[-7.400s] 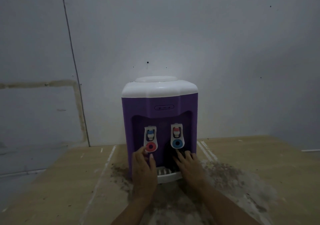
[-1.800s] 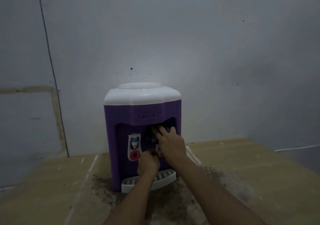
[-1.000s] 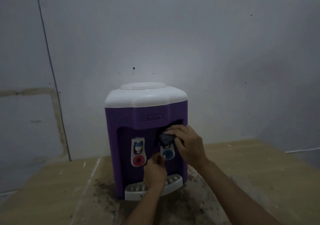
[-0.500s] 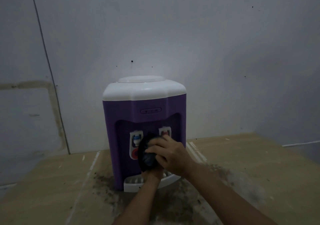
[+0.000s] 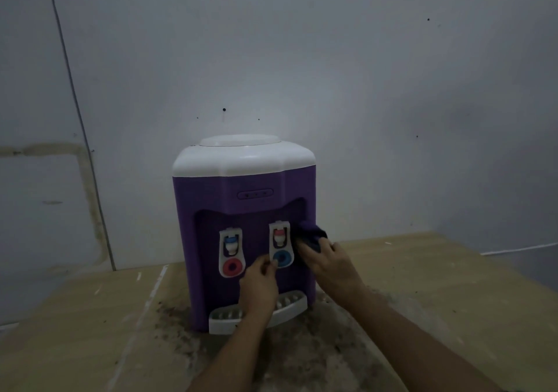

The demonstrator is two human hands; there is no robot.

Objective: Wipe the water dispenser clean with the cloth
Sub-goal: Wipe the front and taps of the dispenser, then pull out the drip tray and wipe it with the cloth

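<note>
While set upright on the wooden tabletop [image 5: 453, 286] against the grey wall [image 5: 332, 59]: water dispenser [image 5: 211, 225], purple body, white lid [image 5: 241, 159], white drip tray [image 5: 287, 310] at the base front. Two taps in the front recess: red-ringed tap [image 5: 231, 252] on the left, blue-ringed tap [image 5: 281, 245] on the right. Right hand [image 5: 329, 264]: forearm extended from lower right, fingers clenched around dark cloth [image 5: 312, 234], cloth pressed against the recess's right inner wall, just beside the blue-ringed tap. Left hand [image 5: 259, 283]: raised in front of the drip tray, fingers curled, fingertips touching the blue ring's lower edge; grasping nothing visible. Dark grime on the tabletop around the base.
</note>
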